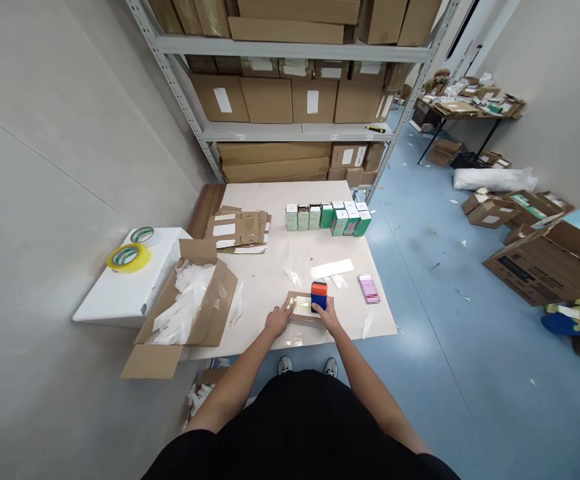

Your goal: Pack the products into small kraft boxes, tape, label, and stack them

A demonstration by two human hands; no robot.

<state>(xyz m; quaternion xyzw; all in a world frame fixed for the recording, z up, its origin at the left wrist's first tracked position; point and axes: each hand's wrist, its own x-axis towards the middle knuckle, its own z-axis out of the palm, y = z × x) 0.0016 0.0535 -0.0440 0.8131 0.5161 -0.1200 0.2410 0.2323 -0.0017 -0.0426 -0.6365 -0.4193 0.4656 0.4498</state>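
Near the front edge of the table [265, 283], a small flat cardboard box [304, 317] lies with a shiny pale strip across its top. My left hand [277, 321] grips the left end of this box, fingers on its edge. In my right hand [329, 316] is a tape dispenser [319, 297], orange on top and blue below, held upright against the right part of the box. My right fingers are partly hidden behind it. A white paper strip [331, 268] lies just beyond, and a stack of pink-purple cards or packets [369, 289] sits to the right.
Several green-and-white boxes [340, 220] stand at the table's far right. Flattened cardboard [240, 230] lies far left. An open carton [210, 307] with white wrapping stands left, beside tape rolls [129, 257] on a white box. Shelving [295, 133] with cartons rises behind.
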